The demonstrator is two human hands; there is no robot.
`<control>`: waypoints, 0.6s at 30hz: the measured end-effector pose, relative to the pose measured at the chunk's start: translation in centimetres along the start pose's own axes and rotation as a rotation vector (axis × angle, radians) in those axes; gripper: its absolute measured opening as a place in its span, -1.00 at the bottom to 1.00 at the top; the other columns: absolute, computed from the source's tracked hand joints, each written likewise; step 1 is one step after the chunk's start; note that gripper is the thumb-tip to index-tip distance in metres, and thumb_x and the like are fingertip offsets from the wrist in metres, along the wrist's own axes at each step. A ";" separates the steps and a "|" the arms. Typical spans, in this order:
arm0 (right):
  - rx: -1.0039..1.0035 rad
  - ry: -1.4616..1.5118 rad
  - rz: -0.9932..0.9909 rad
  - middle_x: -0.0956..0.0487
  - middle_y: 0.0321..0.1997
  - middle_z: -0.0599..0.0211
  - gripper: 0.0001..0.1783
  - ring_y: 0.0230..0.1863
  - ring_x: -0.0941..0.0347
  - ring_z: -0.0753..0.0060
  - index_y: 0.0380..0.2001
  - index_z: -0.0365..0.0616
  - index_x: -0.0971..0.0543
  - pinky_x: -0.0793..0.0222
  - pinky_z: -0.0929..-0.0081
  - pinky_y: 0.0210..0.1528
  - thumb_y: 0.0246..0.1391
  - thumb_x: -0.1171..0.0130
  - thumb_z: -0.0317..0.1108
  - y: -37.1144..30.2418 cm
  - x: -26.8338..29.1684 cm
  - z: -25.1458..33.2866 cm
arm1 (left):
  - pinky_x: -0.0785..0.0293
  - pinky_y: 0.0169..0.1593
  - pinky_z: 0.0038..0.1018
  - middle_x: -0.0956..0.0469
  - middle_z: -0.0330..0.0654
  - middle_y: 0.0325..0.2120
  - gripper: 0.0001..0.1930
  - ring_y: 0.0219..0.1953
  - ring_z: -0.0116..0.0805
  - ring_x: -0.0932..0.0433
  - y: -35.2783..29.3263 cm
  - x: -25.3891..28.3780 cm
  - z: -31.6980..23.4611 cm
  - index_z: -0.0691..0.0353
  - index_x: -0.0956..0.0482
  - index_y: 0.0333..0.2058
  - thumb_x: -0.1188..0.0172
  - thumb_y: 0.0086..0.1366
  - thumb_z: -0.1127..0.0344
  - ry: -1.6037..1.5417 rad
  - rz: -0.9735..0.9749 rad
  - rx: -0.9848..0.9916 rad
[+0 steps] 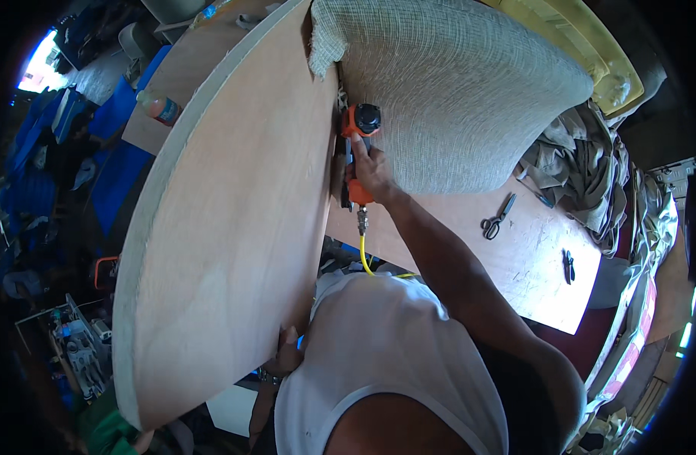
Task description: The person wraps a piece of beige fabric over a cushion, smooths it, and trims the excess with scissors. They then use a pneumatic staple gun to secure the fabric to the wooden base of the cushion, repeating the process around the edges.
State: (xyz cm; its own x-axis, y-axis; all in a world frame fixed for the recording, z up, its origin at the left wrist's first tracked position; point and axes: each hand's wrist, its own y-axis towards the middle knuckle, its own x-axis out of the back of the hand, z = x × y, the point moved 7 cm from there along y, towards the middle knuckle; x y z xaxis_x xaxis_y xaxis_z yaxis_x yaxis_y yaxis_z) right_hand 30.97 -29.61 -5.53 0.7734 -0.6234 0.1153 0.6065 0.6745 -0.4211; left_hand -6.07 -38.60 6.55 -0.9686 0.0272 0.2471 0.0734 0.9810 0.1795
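Observation:
My right hand is closed round an orange and black air staple gun, its nose hidden against the seam between a curved plywood panel and a grey-beige woven fabric piece. From the tool's lower end a metal fitting leads to a yellow air hose. The large panel stands tilted on my left, with pale padding along its outer edge. Down at its near edge, my left hand grips the wood, thumb on the face; its other fingers are mostly hidden.
Black-handled scissors and a dark hand tool lie on the wooden table to my right. Crumpled grey fabric is heaped beyond them. A bottle stands on a surface at far left. A yellow plastic container sits at far right.

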 end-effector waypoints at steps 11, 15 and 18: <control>0.074 -0.078 0.018 -0.59 -0.55 0.25 -0.29 -0.48 -0.57 0.43 -0.31 -0.25 -0.59 -0.51 0.39 -0.38 0.35 0.03 0.30 1.9 -0.8 -0.5 | -0.43 -0.22 -0.26 -0.54 -0.12 -0.40 -0.75 -0.36 -0.23 -0.47 0.2 -1.4 -0.3 0.40 -0.56 -0.33 -0.29 0.03 0.36 -0.038 0.016 -0.014; 0.158 0.028 0.090 -0.56 -0.55 0.30 -0.30 -0.54 -0.55 0.45 -0.26 -0.27 -0.57 -0.50 0.42 -0.43 0.36 0.01 0.29 -2.7 4.1 1.4 | -0.44 -0.22 -0.27 -0.54 -0.13 -0.41 -0.75 -0.36 -0.24 -0.47 0.4 -1.8 -0.7 0.39 -0.57 -0.33 -0.30 0.03 0.37 -0.072 0.028 -0.008; 0.147 -0.081 0.123 -0.56 -0.54 0.27 -0.26 -0.54 -0.56 0.45 -0.23 -0.31 -0.56 -0.53 0.42 -0.43 0.35 0.02 0.32 -4.1 6.5 2.1 | -0.45 -0.21 -0.27 -0.54 -0.14 -0.41 -0.76 -0.36 -0.24 -0.48 0.6 -1.7 -1.0 0.38 -0.57 -0.33 -0.30 0.03 0.37 -0.080 0.050 -0.008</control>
State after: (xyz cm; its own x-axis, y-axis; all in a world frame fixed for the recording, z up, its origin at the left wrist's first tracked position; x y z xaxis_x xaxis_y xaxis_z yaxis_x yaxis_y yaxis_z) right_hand 33.90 -35.55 -1.17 0.8520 -0.5029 0.1453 0.5223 0.7980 -0.3008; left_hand -4.13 -38.19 7.15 -0.9796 0.0914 0.1792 0.1234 0.9765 0.1769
